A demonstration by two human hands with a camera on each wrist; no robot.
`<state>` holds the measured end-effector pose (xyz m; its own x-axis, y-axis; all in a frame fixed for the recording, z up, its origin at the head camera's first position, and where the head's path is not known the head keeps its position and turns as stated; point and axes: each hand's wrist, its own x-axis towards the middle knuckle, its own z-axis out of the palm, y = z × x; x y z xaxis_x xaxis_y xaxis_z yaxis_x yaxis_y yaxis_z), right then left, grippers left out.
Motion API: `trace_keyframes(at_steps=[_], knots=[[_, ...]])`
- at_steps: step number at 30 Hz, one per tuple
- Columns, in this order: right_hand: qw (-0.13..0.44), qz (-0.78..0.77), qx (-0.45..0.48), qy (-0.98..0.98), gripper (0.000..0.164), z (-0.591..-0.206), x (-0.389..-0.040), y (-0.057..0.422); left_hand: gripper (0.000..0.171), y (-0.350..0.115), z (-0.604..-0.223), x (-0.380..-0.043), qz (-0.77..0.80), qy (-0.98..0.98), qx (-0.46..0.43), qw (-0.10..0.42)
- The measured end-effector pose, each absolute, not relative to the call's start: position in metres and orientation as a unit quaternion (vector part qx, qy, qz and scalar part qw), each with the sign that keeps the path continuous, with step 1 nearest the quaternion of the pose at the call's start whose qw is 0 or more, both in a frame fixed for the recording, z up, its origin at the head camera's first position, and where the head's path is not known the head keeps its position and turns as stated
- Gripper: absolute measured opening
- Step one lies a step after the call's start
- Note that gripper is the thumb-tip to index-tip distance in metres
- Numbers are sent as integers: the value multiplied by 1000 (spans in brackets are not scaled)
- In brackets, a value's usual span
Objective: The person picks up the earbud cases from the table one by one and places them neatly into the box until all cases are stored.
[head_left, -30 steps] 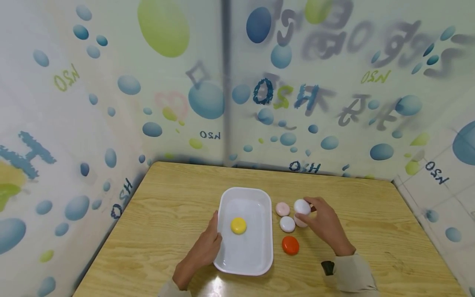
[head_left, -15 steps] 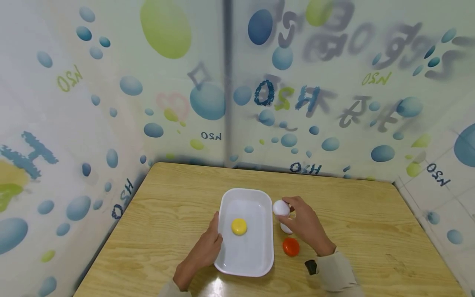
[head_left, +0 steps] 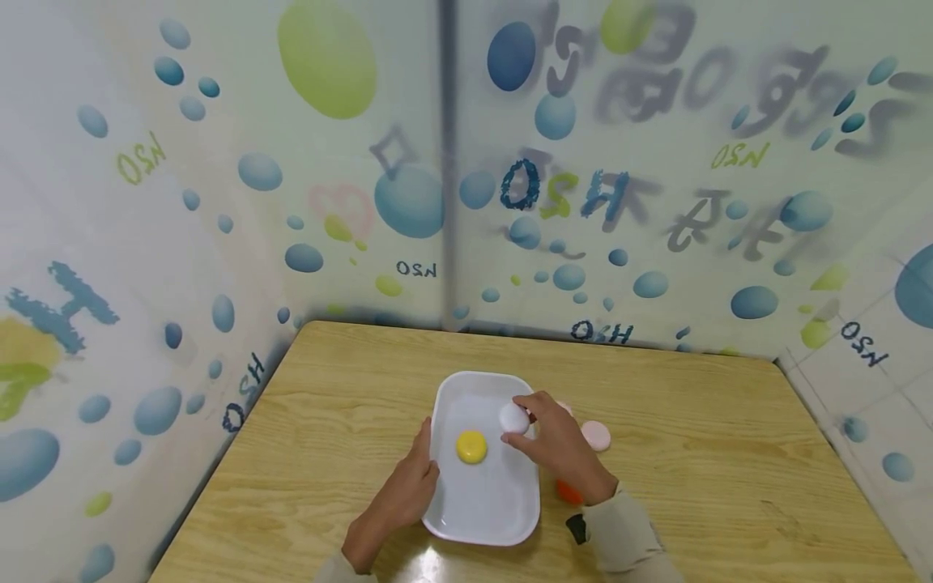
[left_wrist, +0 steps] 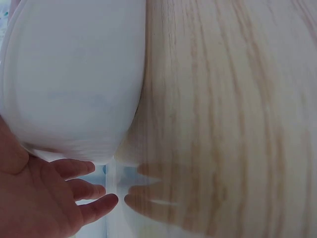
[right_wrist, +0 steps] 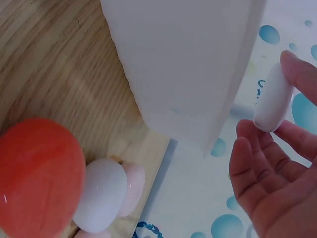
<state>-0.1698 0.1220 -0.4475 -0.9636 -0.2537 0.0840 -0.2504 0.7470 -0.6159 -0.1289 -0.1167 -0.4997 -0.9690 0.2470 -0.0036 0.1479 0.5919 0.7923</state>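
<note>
In the head view my right hand (head_left: 557,437) pinches a white, glossy, rounded disc (head_left: 514,419) between thumb and fingers, above the right part of a white tray (head_left: 483,522). The right wrist view has the disc (right_wrist: 275,99) edge-on, held clear of the tray's wall (right_wrist: 183,64). A yellow disc (head_left: 471,447) lies inside the tray. My left hand (head_left: 404,483) holds the tray's left side, its thumb at the rim. In the left wrist view several fingers (left_wrist: 81,191) extend beside the tray's outer wall, and the thumb is hidden.
Right of the tray lie a red-orange disc (head_left: 569,492), partly hidden by my right hand, and a pink disc (head_left: 596,436). The right wrist view also shows another white disc (right_wrist: 100,196). Patterned walls border the wooden table (head_left: 350,380).
My right hand has lifted the white disc off the group right of the tray and carried it left over the tray's rim. The left hand and tray keep their places.
</note>
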Motion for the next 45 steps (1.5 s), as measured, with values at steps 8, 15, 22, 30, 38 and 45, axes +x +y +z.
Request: trace_keyframes(at_steps=[8, 15, 22, 30, 38, 45], knots=[[20, -337, -168, 926, 56, -452, -170, 112, 60, -117, -499, -129, 441, 888, 114, 59], [26, -332, -183, 925, 55, -453, -173, 103, 60, -117, -499, -129, 442, 888, 112, 61], [7, -322, -196, 926, 54, -459, -178, 98, 60, -117, -500, -128, 442, 888, 109, 65], [3, -308, -201, 930, 54, -465, -183, 95, 60, -117, -499, -128, 433, 893, 112, 57], [0, -295, -195, 935, 54, -466, -186, 92, 60, -117, -499, -129, 428, 893, 130, 41], [-10, -285, -204, 936, 52, -467, -188, 91, 59, -118, -499, -128, 437, 888, 129, 52]])
